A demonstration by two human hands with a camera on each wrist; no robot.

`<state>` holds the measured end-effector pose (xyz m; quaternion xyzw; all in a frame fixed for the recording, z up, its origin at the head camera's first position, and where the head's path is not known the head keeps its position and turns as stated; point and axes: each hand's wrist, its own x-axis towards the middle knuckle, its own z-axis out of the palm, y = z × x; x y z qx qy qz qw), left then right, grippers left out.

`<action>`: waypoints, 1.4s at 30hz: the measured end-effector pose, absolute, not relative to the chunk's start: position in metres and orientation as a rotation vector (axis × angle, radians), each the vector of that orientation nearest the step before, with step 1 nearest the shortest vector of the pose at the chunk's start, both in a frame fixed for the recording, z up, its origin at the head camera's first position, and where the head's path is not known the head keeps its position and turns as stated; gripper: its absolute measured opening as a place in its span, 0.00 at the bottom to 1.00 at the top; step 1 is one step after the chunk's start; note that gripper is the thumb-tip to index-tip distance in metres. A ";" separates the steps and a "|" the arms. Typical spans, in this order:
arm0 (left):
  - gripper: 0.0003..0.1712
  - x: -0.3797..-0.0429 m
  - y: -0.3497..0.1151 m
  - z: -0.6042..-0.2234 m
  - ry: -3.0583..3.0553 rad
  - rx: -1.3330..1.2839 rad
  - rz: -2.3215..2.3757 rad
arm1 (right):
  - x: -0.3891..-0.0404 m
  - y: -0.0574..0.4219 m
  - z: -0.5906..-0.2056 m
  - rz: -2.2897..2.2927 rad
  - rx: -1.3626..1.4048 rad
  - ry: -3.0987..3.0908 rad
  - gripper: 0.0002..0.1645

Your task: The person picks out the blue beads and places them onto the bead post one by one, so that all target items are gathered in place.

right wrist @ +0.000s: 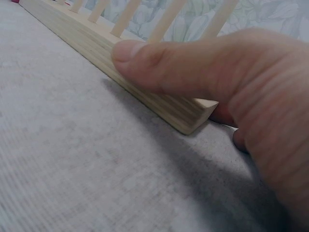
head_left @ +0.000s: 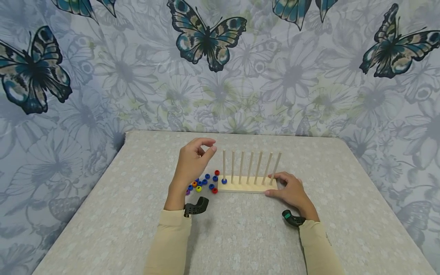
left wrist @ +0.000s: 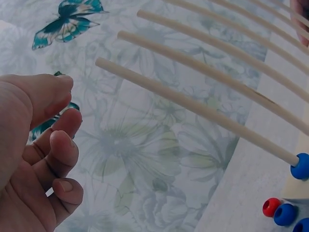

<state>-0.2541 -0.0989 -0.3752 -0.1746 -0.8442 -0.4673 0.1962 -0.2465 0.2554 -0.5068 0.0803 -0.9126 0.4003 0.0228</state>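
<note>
A wooden peg board [head_left: 245,187] with a row of upright pegs stands on the table. One blue bead [head_left: 224,181] sits at the foot of its leftmost peg [left wrist: 198,110]. My left hand [head_left: 193,160] is raised beside that peg's top, fingers loosely bent, nothing between thumb and fingertips [left wrist: 64,147]. At the board's right end my right hand [head_left: 290,193] grips the base, its thumb [right wrist: 159,65] along the front side and other fingers behind, partly hidden. Loose beads lie left of the board, among them a red bead [head_left: 214,190] and a yellow bead [head_left: 198,188]; my left forearm may hide some.
A pale patterned cloth covers the table [head_left: 240,236]. Behind it hangs a floral backdrop [head_left: 220,95] with butterflies. Each wrist wears a black strap, the left strap [head_left: 196,206] close to the loose beads.
</note>
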 end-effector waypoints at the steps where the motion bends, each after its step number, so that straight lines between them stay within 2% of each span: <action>1: 0.14 -0.254 -0.100 -0.375 -2.360 -0.487 -1.303 | -0.246 0.256 -0.506 1.243 0.245 -2.827 0.39; 21: 0.12 -0.242 -0.132 -0.377 -2.380 -0.423 -1.201 | -0.248 0.257 -0.504 1.253 0.267 -2.818 0.38; 33: 0.13 -0.232 -0.162 -0.404 -2.504 -0.309 -1.156 | -0.247 0.254 -0.506 1.249 0.260 -2.818 0.38; 42: 0.14 -0.229 -0.172 -0.417 -2.604 -0.321 -1.122 | -0.247 0.254 -0.508 1.254 0.268 -2.796 0.37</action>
